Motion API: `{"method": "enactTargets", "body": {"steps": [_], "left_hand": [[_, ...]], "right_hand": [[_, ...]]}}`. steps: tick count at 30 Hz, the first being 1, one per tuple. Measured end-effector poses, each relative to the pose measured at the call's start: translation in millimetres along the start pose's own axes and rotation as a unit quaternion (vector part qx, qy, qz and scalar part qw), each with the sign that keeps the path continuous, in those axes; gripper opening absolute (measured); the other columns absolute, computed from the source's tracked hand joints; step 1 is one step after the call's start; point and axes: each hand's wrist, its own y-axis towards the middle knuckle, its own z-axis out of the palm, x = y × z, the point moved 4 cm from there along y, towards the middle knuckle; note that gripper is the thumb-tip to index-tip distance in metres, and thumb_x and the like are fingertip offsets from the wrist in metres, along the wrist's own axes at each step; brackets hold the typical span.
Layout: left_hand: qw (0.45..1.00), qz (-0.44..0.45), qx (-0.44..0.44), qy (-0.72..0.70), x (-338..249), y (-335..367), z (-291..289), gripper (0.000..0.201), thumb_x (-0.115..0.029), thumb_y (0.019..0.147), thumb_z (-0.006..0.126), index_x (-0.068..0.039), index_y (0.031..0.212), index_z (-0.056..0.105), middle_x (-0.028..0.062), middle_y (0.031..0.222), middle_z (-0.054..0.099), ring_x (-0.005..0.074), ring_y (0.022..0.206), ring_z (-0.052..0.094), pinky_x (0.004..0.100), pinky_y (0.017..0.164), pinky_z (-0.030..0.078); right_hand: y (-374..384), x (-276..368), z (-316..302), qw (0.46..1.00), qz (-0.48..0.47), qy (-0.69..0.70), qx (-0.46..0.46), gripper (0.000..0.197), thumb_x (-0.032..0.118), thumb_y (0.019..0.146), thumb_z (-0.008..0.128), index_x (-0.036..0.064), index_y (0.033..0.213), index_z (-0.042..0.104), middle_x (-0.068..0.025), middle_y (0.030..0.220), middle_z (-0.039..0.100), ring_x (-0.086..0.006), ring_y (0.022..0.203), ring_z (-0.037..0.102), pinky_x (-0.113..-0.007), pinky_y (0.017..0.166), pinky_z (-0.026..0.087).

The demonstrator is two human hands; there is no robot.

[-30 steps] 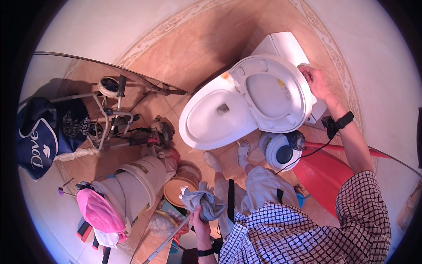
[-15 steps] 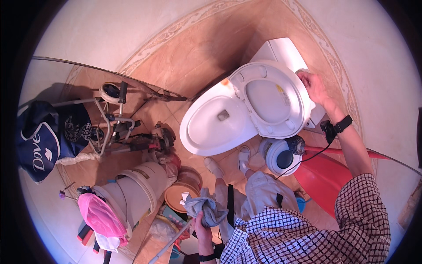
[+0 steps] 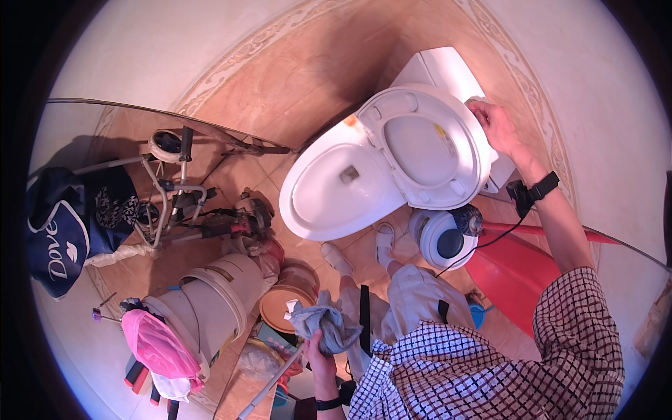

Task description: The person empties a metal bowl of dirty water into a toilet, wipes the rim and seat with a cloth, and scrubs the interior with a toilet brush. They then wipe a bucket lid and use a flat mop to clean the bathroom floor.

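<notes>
A white toilet (image 3: 336,183) stands ahead of me with its seat and lid (image 3: 423,147) raised against the tank (image 3: 448,70). At the lid's upper right edge, beside the tank, is my right hand (image 3: 495,127). Its fingers are bent and pinched around a small pale thing, mostly hidden, that I cannot make out. Low in front of my body, my left hand (image 3: 321,358) grips a crumpled grey-blue cloth (image 3: 326,326). A grey pole (image 3: 269,385) reaches up close to that hand; whether the hand touches it I cannot tell.
Right of the toilet stand a white bucket with a dark blue lid (image 3: 448,245) and a large red plastic basin (image 3: 504,276). On the left are a folded metal walker (image 3: 168,185), a dark blue bag (image 3: 59,231), tall pale buckets (image 3: 210,301), a pink cloth (image 3: 157,343) and an orange-lidded bucket (image 3: 280,306).
The whole view has shifted slightly. My right hand stays at the lid's edge beside the tank, with its fingers moved a little. The left hand still holds the cloth in about the same place.
</notes>
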Motion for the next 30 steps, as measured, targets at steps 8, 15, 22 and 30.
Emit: {"method": "enactTargets", "body": {"steps": [8,15,22,30], "left_hand": [[1.000,0.007,0.004,0.030,-2,-5,7,0.040,-0.021,0.083,0.057,-0.003,0.118,0.049,0.0065,0.115,0.054,0.0192,0.109,0.050,0.0338,0.097,0.036],[0.999,0.019,0.016,0.023,4,-23,8,0.040,-0.021,0.083,0.057,-0.003,0.118,0.048,0.0066,0.115,0.054,0.0191,0.109,0.051,0.0338,0.096,0.036],[0.998,0.040,0.025,0.028,11,-33,3,0.044,-0.024,0.082,0.059,-0.001,0.118,0.048,0.0074,0.115,0.055,0.0203,0.107,0.052,0.0342,0.096,0.037],[1.000,-0.005,0.022,0.004,10,-15,-20,0.044,-0.021,0.082,0.059,-0.003,0.121,0.047,0.0081,0.116,0.054,0.0214,0.108,0.051,0.0348,0.095,0.037]], "right_hand": [[1,-13,5,1.000,0.003,0.020,-0.018,0.018,-0.002,0.080,0.047,0.0025,0.092,0.059,-0.0204,0.084,0.059,-0.0374,0.077,0.056,-0.038,0.070,0.045],[1,-21,6,1.000,0.005,-0.008,-0.029,0.022,0.003,0.080,0.048,0.0043,0.094,0.064,-0.0199,0.089,0.062,-0.0363,0.081,0.060,-0.040,0.073,0.047],[3,-26,5,0.998,0.011,0.031,-0.053,0.024,0.002,0.079,0.047,0.0021,0.096,0.064,-0.0205,0.088,0.063,-0.0354,0.080,0.061,-0.039,0.074,0.048],[-58,23,-23,0.946,0.020,0.211,-0.244,0.022,0.011,0.089,0.050,0.0007,0.105,0.061,-0.0117,0.087,0.068,-0.0164,0.073,0.065,-0.029,0.065,0.049]]}}
